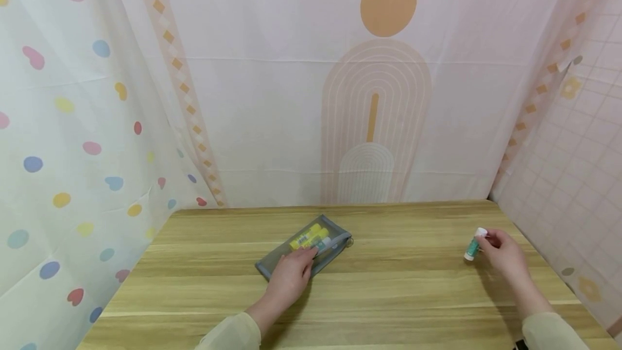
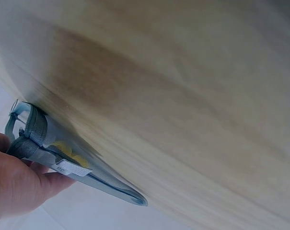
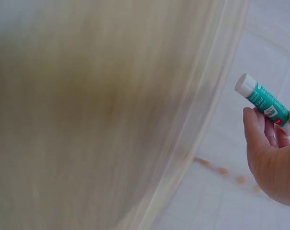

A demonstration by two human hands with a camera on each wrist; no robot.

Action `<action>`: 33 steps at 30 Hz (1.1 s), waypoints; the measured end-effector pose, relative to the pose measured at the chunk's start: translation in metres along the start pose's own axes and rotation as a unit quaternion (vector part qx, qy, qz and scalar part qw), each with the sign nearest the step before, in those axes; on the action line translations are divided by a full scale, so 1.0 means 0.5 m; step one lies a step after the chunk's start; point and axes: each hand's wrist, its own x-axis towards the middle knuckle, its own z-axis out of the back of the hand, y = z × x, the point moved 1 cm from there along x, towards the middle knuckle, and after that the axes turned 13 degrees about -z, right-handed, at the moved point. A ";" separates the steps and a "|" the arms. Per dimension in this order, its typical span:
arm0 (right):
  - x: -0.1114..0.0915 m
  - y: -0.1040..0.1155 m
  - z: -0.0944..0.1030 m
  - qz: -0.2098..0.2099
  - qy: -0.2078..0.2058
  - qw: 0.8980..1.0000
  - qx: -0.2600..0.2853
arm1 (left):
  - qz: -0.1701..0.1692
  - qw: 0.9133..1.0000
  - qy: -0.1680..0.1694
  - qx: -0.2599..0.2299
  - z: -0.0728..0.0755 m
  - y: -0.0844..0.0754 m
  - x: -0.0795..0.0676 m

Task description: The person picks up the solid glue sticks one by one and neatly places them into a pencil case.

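A grey see-through zip pouch lies on the wooden table, with yellow glue sticks and a teal-and-white one showing through it. My left hand is at the pouch's near side, its fingers on the upper layer by the zipper edge. In the left wrist view, my left hand holds that edge beside a pale tab. At the right of the table, my right hand pinches a teal glue stick with white ends. The right wrist view shows the glue stick tilted between thumb and fingers.
The wooden table fills the lower part of the head view. A patterned cloth hangs behind it, a dotted cloth on the left and a checked one on the right.
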 end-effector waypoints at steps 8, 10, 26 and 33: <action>-0.009 0.005 -0.013 -0.006 0.033 0.998 0.056 | 0.005 1.000 0.006 -0.001 0.000 0.000 0.001; -0.012 0.008 -0.018 -0.007 0.046 0.996 0.078 | 0.007 1.000 0.008 -0.001 0.000 0.000 0.001; -0.035 0.052 -0.066 0.010 0.119 0.983 0.141 | 0.008 1.000 0.009 -0.004 0.002 -0.001 0.001; -0.042 0.067 -0.095 0.006 0.149 0.976 0.159 | 0.010 1.000 0.011 -0.006 0.000 0.000 0.002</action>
